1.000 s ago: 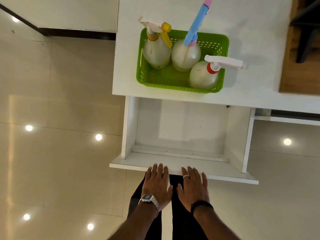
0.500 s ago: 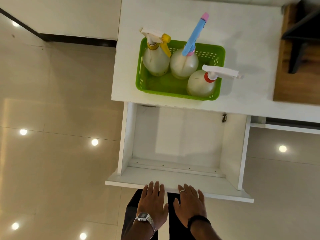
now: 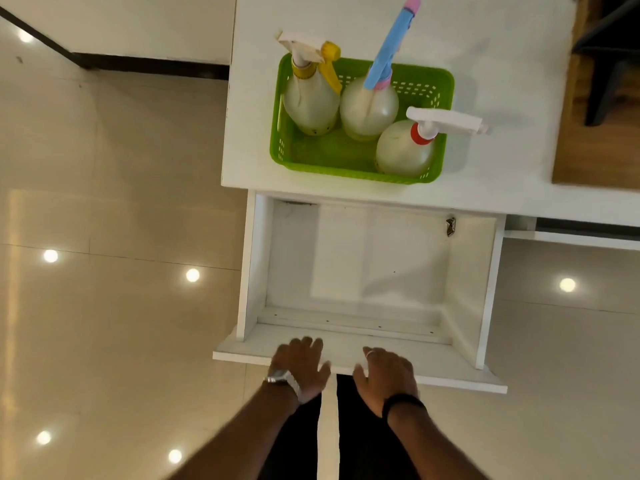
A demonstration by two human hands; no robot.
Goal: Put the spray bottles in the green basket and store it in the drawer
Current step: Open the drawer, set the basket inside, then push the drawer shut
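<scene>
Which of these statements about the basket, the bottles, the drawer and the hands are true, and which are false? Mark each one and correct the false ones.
1. All three spray bottles stand inside the green basket. True.
2. The green basket sits inside the drawer. False: it is on the white counter above the open drawer.
3. The drawer is open and nothing lies in it. True.
4. The left hand holds the bottle with the red collar. False: both hands are empty at the drawer's front panel.
5. The right hand wears a ring. True.
6. The bottle with the blue nozzle lies on its side. False: it stands upright.
</scene>
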